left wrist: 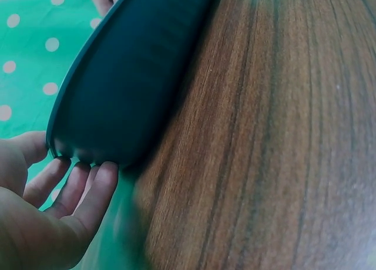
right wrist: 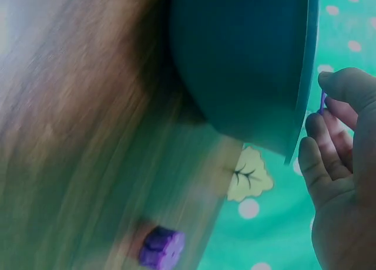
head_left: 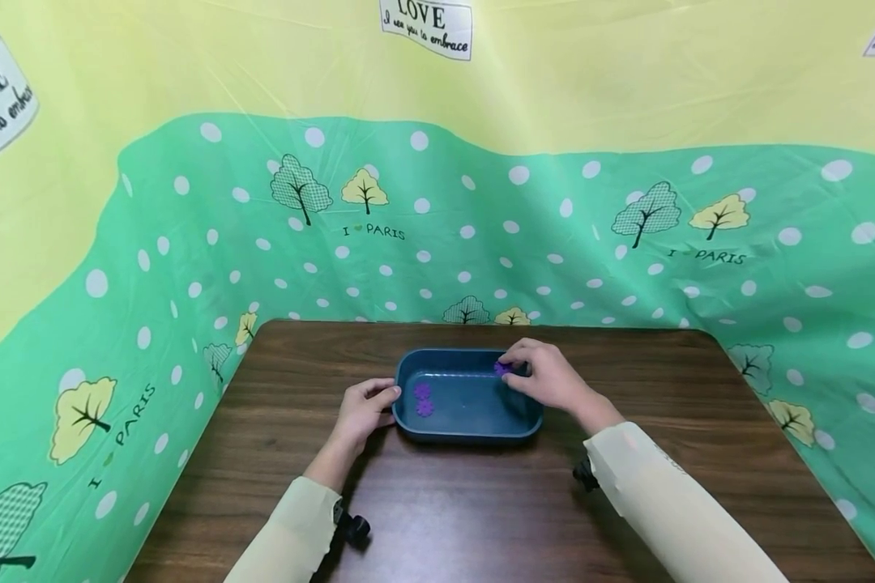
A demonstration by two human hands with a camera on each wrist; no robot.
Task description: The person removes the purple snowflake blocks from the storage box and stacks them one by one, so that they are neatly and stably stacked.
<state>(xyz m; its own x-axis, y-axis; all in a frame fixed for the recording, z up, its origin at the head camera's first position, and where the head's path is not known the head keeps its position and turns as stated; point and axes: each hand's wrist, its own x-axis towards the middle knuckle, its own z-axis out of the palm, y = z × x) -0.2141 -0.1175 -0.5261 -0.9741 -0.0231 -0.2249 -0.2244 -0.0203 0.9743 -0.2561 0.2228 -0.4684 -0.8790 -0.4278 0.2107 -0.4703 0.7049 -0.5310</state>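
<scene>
A dark blue rectangular tub [head_left: 474, 417] stands on the wooden table. My left hand [head_left: 362, 411] grips its left end, thumb at the rim and fingers against the outer wall, as the left wrist view shows. Over the tub's far right corner, my right hand [head_left: 547, 376] pinches a thin purple flower-shaped piece [head_left: 501, 368] between thumb and fingers; the right wrist view shows this piece [right wrist: 322, 103] edge-on. Two more purple flower-shaped pieces [head_left: 424, 400] lie inside the tub near its left end, close together.
A thick purple scalloped piece [right wrist: 162, 247], perhaps a stack, rests on the table beyond the tub's right end in the right wrist view. The brown table [head_left: 321, 348] backs onto a green and yellow printed cloth [head_left: 423, 267], which also hangs at both sides.
</scene>
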